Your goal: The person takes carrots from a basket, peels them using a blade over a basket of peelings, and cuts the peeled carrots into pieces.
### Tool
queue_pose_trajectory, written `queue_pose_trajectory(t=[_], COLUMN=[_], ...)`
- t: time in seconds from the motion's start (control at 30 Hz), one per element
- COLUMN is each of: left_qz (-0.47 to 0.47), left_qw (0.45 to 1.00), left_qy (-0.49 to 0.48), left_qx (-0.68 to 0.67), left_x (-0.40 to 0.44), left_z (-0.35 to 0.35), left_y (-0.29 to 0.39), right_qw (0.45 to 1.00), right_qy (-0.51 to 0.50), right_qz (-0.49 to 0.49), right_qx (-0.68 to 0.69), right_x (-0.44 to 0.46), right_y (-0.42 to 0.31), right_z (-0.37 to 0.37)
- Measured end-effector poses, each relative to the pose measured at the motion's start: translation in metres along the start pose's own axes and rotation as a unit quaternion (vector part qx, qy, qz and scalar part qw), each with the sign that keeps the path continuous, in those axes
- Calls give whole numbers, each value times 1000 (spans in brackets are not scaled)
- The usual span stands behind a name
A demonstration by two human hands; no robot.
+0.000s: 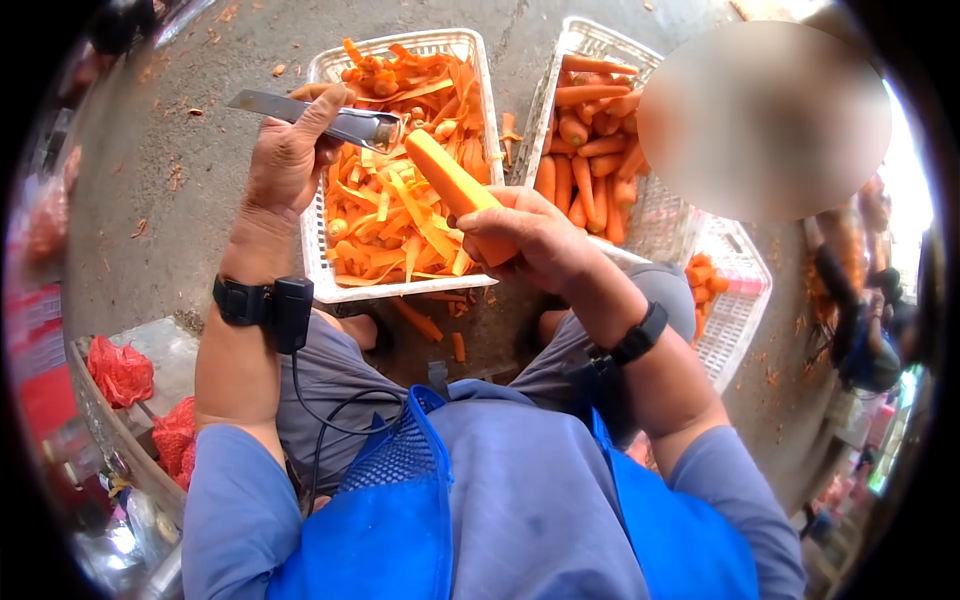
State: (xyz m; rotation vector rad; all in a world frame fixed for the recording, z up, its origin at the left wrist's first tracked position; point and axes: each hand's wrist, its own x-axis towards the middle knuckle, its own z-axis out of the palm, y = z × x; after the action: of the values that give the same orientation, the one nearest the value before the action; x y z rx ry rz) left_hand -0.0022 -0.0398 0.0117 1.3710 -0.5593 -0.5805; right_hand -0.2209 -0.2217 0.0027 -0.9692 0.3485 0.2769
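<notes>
Scrap-strewn grey floor (pixel 150 250), white crates (pixel 400 293), left hand (pixel 283 155) gripping peeler (pixel 358 126), right hand (pixel 540 235) gripping peeled carrot (pixel 447 172)

Left hand (pixel 292 145) clenched, farther forward; right hand (pixel 535 236) curled.

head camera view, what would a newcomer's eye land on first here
Probably the bright orange peelings heaped in the white crate ahead of the person. Next, the thick carrot in the right hand and the metal tool in the left hand. More carrots lie in a second crate to the right.
</notes>
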Motion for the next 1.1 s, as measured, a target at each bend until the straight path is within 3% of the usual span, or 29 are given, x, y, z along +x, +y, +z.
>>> queue_pose_trajectory(t=[0.13, 0.27, 0.37, 0.47, 0.53, 0.6, 0.7, 0.73, 0.77, 0.8, 0.87, 0.93, 1.0, 1.07, 1.1], left_qz=[-22, 12, 100, 154, 197, 69, 33, 103, 79, 121, -40, 33, 61, -15, -102], left_qw=[995, 994, 984, 953, 903, 933, 878, 858, 827, 792, 741, 776, 830, 869, 885], left_qy=[-93, 13, 62, 75, 138, 134, -4, -55, -135, -203, -245, -214, -247, -325, -340], left_qx=[41, 112, 137, 248, 357, 328, 477, 499, 539, 562, 624, 592, 496, 372, 302], left_x=[-10, 8, 6, 8, 15, 19, 6, -5, -16, -29, -40, -43, -37, -30, -29], left_z=[23, 9, 24, 23, 12, 0, 13, 32, 47, 64, 93, 93, 83, 69, 69], left_y=[-2, -25, -26, -30, -35, -26, -23, -25, -26, -20, -19, -21, -21, -21, -12], right_qw=[999, 999, 998, 998, 999, 999, 992, 986, 976, 963, 924, 942, 941, 963, 964], right_qy=[24, 38, 58, 46, 36, 45, 106, 125, 145, 164, 232, 222, 210, 224, 217], right_qz=[5, 8, 25, 29, 13, 3, -19, -36, -41, -45, -80, -79, -90, -83, -104], right_qx=[-45, 16, 17, 31, 39, 14, -67, -102, -156, -211, -293, -237, -250, -127, -109], right_x=[1, 6, 9, 9, 1, 0, 3, 6, 10, 14, 22, 25, 27, 33, 15], right_y=[8, 6, 10, 10, 6, 1, 2, 6, 9, 12, 21, 24, 21, 26, 11], right_z=[4, 5, 1, 3, 3, 3, 1, 3, 2, 0, -9, -14, -18, -27, -20])
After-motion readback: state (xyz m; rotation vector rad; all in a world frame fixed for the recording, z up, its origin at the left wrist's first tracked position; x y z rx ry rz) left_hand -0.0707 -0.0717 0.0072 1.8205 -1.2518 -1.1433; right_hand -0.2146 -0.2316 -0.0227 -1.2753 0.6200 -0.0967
